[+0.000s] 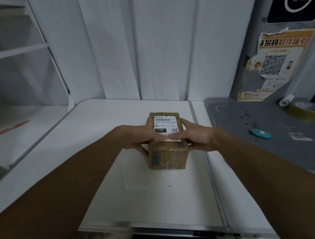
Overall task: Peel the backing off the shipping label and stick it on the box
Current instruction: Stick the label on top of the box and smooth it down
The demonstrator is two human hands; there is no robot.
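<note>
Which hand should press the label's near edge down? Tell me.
Right, probably. The right hand already has its fingers lying across the label at its near edge, while the left hand grips the box at its side.

At frame centre, the tan cardboard box (168, 152) shows black barcode stripes on its near face, and its white rectangular shipping label (165, 126) bears black bars and a black block. At right, a grey mat (267, 149) holds a teal oval disc (261, 133) and an olive-yellow tape roll (304, 110). An orange-and-white poster (275, 62) carries a black QR pattern.
</note>
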